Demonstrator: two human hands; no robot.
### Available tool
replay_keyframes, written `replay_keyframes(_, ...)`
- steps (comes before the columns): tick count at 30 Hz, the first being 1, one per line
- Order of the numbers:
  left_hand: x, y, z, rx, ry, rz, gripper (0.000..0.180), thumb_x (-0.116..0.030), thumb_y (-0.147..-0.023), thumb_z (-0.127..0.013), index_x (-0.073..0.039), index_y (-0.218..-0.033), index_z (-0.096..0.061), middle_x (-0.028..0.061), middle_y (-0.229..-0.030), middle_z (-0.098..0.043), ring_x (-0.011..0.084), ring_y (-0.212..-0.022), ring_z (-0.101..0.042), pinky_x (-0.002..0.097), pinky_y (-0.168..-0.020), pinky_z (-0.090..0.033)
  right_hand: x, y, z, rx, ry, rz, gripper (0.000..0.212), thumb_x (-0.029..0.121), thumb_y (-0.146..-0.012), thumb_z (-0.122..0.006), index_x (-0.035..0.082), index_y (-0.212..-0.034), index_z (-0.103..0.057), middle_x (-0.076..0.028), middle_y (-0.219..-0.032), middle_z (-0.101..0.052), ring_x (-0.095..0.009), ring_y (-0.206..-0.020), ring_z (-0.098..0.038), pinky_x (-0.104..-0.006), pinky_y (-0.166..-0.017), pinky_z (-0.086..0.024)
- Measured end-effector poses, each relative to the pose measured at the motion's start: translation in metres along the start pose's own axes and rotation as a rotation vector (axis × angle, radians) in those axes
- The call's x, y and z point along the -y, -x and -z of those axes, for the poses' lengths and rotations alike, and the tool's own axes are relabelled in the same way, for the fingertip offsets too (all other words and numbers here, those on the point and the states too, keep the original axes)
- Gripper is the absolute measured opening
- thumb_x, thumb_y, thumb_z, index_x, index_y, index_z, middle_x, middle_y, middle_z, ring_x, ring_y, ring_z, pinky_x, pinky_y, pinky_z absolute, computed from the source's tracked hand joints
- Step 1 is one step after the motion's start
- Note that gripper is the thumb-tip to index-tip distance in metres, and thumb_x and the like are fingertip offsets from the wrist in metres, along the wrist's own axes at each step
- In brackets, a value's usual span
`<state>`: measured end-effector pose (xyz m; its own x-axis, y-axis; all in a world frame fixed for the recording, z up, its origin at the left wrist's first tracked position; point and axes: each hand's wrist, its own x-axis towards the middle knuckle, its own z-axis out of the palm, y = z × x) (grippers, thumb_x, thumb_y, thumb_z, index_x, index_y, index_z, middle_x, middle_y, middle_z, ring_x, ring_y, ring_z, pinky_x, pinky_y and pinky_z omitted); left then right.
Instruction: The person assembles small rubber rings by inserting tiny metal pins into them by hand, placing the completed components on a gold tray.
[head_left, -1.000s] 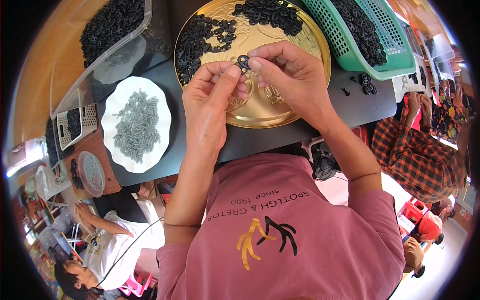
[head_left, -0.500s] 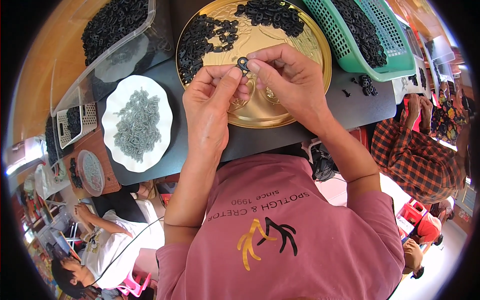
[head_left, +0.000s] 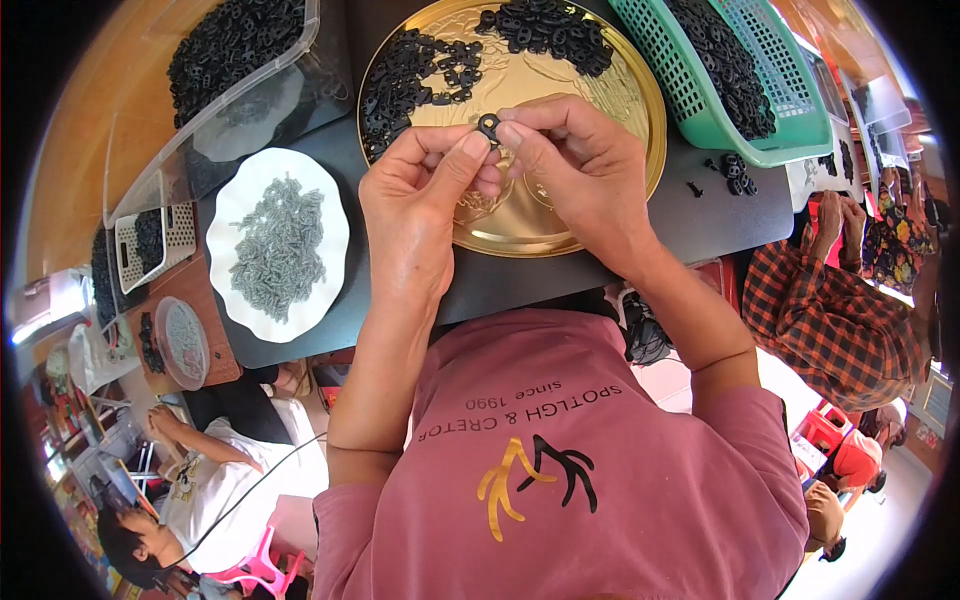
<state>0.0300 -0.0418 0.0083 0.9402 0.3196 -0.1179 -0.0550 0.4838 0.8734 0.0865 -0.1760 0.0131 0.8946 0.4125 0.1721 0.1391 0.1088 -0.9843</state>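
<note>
Between my fingertips, above a round gold tray (head_left: 560, 235), is a small black plastic part with a ring-shaped end (head_left: 488, 123). My left hand (head_left: 420, 195) pinches it from the left with thumb and fingers. From the other side, my right hand (head_left: 585, 165) grips it too, thumb against the forefinger. The part's lower end is hidden by my fingers. On the tray's far side lie two heaps of black plastic parts: one heap (head_left: 395, 95) at the left, another (head_left: 550, 32) at the back.
A white scalloped plate (head_left: 225, 285) of small metal springs stands at the left. Behind it is a clear bin (head_left: 310, 30) of black parts. A green basket (head_left: 800, 145) with more parts is at the right, beside a few loose black pieces (head_left: 735, 175). Other people sit on both sides.
My hands stay together on the black part, with only a slight shift of the fingers. The view has moved a little.
</note>
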Motion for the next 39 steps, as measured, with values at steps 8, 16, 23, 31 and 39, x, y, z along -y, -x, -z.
replay_keyframes(8, -0.001, 0.002, 0.001, 0.024, 0.053, 0.017, 0.015, -0.004, -0.089, -0.064, 0.003, -0.101, -0.060, 0.0093, -0.080, -0.066, 0.0123, -0.068, -0.062, 0.0223, -0.065, -0.052, 0.007, -0.003, 0.005, 0.069, -0.086, -0.080, 0.018, 0.009, -0.090, -0.062, -0.002, -0.104, -0.063, -0.004, -0.088, -0.066, -0.007, -0.078, -0.060, -0.0214, -0.071, -0.050)
replay_keyframes(16, -0.016, 0.005, 0.008, 0.234, -0.127, -0.081, 0.032, 0.003, -0.085, -0.064, 0.003, -0.116, -0.055, 0.0088, -0.089, -0.065, 0.0111, -0.073, -0.061, 0.0227, -0.069, -0.051, 0.024, -0.015, 0.018, 0.261, -0.165, -0.207, 0.036, 0.008, -0.088, -0.063, -0.002, -0.121, -0.053, -0.007, -0.088, -0.065, -0.009, -0.071, -0.060, -0.0211, -0.066, -0.049)
replay_keyframes(23, -0.020, 0.005, 0.013, 0.318, -0.394, -0.204, 0.032, 0.000, -0.081, -0.071, 0.000, -0.112, -0.061, -0.0011, -0.085, -0.058, 0.0040, -0.074, -0.052, 0.0182, -0.066, -0.046, 0.031, -0.020, 0.022, 0.379, -0.133, -0.294, 0.044, 0.012, -0.086, -0.066, -0.002, -0.124, -0.049, -0.008, -0.087, -0.065, -0.010, -0.069, -0.060, -0.0230, -0.066, -0.049)
replay_keyframes(31, -0.020, -0.002, 0.014, 0.287, -0.621, -0.454, 0.030, -0.001, -0.071, -0.078, -0.001, -0.098, -0.066, 0.0015, -0.082, -0.057, 0.0065, -0.065, -0.051, 0.0199, -0.060, -0.043, 0.030, -0.018, 0.021, 0.324, -0.087, -0.352, 0.035, 0.023, -0.087, -0.068, -0.001, -0.111, -0.060, -0.004, -0.078, -0.062, -0.007, -0.063, -0.057, -0.0209, -0.059, -0.048)
replay_keyframes(39, -0.019, -0.003, 0.015, 0.313, -0.678, -0.590, 0.033, -0.001, -0.067, -0.079, -0.001, -0.096, -0.066, 0.0044, -0.084, -0.058, 0.0092, -0.063, -0.052, 0.0214, -0.057, -0.043, 0.029, -0.012, 0.020, 0.374, -0.008, -0.377, 0.032, 0.033, -0.090, -0.064, 0.001, -0.085, -0.066, 0.001, -0.069, -0.058, -0.004, -0.056, -0.051, -0.0176, -0.049, -0.040)
